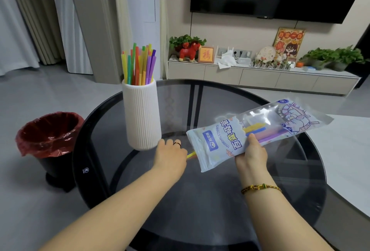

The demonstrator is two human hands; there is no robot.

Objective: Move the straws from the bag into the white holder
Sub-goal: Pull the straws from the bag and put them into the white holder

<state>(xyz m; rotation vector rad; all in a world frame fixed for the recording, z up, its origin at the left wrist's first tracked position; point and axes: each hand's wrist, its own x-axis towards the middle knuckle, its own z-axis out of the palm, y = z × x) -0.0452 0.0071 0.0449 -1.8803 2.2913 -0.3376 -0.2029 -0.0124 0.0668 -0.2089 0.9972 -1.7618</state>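
Right hand (pixel 252 153) grips the bag (pixel 250 132), printed "HYGIENIC STRAWS", above the glass table (pixel 200 200). Left hand (pixel 170 153) pinches straws (pixel 191 154) at the bag's mouth. Beyond, the white holder (pixel 141 116) stands full of coloured straws.
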